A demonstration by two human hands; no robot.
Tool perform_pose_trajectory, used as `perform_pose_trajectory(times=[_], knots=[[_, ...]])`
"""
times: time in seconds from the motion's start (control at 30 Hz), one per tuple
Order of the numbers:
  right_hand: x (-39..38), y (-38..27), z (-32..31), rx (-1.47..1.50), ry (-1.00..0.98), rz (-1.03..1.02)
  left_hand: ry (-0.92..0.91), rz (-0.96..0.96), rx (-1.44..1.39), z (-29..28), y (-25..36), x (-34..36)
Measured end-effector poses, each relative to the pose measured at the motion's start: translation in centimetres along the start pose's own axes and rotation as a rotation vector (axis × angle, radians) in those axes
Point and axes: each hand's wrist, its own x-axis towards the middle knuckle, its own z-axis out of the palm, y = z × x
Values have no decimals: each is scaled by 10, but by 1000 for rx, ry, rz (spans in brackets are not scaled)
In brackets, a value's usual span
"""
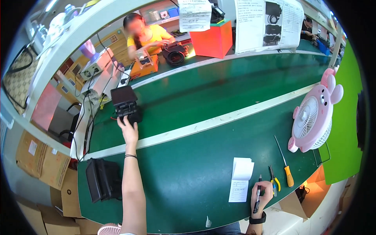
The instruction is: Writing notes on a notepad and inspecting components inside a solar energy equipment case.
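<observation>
— What have my two hands got?

— My left hand is stretched out to the green conveyor belt, fingers wrapped around the lower end of one boxy black device with a flat dark top. My right hand rests at the near edge of the green bench mat, closed around one black pen.

— And nearby, counted?

— One white slip of paper just left of the pen. One pair of yellow-handled pliers and one orange-handled screwdriver to its right. One pink animal-shaped desk fan beyond them. One black case at the mat's left end
</observation>
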Motion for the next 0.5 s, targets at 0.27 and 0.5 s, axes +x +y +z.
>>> perform_pose_trajectory(times=[0.27, 0.5], knots=[[4, 0, 4, 54, 36, 31, 61, -102, 31, -14, 18, 11], [-2, 8, 6, 164, 97, 23, 116, 35, -107, -98, 89, -66]])
